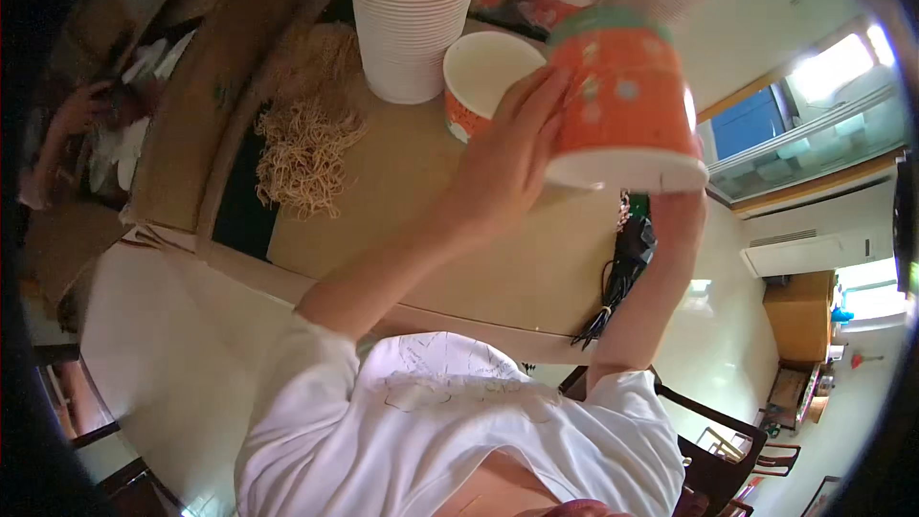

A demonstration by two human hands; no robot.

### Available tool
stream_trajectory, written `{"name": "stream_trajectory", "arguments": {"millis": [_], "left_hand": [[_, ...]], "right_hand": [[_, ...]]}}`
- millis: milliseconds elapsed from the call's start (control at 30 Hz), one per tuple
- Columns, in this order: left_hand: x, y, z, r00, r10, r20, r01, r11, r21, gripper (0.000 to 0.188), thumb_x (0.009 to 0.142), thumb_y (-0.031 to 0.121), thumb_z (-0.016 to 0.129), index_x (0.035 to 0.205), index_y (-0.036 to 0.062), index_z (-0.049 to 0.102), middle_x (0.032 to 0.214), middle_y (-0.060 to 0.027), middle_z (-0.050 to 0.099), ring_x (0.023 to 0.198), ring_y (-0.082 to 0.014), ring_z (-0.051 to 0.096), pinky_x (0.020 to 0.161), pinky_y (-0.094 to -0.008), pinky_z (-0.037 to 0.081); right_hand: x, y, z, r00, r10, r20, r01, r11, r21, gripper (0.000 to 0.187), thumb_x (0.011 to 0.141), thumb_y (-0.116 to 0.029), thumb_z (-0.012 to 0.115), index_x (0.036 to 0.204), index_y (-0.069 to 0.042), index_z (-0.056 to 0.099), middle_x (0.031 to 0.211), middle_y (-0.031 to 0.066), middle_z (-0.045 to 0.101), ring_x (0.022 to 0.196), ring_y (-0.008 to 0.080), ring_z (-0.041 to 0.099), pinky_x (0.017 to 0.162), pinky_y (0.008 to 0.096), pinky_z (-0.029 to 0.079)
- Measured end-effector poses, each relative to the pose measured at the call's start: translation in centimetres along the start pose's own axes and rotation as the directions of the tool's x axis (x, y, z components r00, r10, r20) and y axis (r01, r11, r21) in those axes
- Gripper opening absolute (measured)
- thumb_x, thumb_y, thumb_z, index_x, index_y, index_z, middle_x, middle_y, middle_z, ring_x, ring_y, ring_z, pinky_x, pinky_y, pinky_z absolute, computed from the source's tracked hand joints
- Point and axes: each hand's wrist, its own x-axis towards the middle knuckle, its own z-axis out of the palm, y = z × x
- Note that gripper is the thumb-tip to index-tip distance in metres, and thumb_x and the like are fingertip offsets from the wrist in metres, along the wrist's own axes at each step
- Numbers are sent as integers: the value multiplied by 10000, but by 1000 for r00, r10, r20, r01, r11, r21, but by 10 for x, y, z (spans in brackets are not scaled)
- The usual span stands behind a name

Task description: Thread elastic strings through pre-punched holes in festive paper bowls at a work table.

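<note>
Your left hand (517, 148) grasps the orange tub (627, 101) by its side, fingers laid along the wall. Your right hand (676, 203) is mostly hidden behind the tub, so I cannot tell how its grip is closed. The tub is up off the bench (507, 273), its white lip toward you and its green-banded end away.

To handle it well, spread your fingers and press lightly and evenly from both sides; the wall looks like thin card and would likely dent under a hard pinch. Keep the round lip free of your thumbs, and lift clear of the open tub (461, 117) just beside your left fingers.

That one is smooth and pale inside, with a patterned orange outside. Beyond it, the tall stack (412, 43) shows close white ridges under an orange top. Further left lies a loose, curly tan heap of strands (304, 158); near your right forearm, a bundled black cable (620, 273).
</note>
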Motion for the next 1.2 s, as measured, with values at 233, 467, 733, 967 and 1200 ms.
{"name": "stream_trajectory", "arguments": {"millis": [233, 467, 733, 967, 1200], "left_hand": [[116, -41, 90, 974, 164, 159, -156, 986, -60, 593, 846, -34, 459, 1414, 73, 325, 1328, -248, 437, 1192, -423, 457, 974, -444, 420], [135, -116, 149, 896, -294, 333, 343, 934, -98, 502, 825, 52, 544, 1320, 85, 464, 1135, -211, 606, 1083, -353, 575, 908, -430, 445], [153, -87, 105, 763, -235, 602, -69, 897, 437, 313, 792, 113, 592, 1090, 19, 613, 1076, -218, 634, 1014, -365, 614, 847, -475, 496], [140, -101, 117, 715, -64, 696, -85, 980, 178, 241, 794, 144, 615, 984, 8, 673, 993, -207, 664, 937, -341, 645, 781, -455, 519], [119, -67, 141, 643, 245, 726, -12, 951, -310, 257, 813, 162, 622, 1007, -2, 663, 1007, -196, 665, 950, -314, 638, 805, -429, 505]], "right_hand": [[120, 5, -129, 970, -155, 187, 174, 981, -87, 642, 970, -442, 410, 1476, -102, 208, 1474, 89, 340, 1331, 234, 376, 1095, 397, 334], [107, 70, -125, 912, -352, 210, 410, 781, -470, 606, 1000, -241, 417, 1503, -86, 119, 1550, 79, 162, 1407, 222, 203, 1129, 387, 228], [75, 61, -140, 889, -444, 113, 419, 687, -593, 366, 936, -84, 498, 1291, 5, 479, 1274, 116, 528, 1199, 210, 478, 1028, 351, 358], [81, 21, -45, 690, -577, 438, 608, 133, -783, 264, 930, -89, 500, 1162, -8, 597, 1210, 174, 584, 1123, 309, 539, 964, 390, 409], [87, 69, -43, 768, -192, 611, 599, -122, -791, 383, 939, -123, 459, 1314, -52, 492, 1335, 144, 508, 1239, 339, 456, 1057, 448, 321]]}}
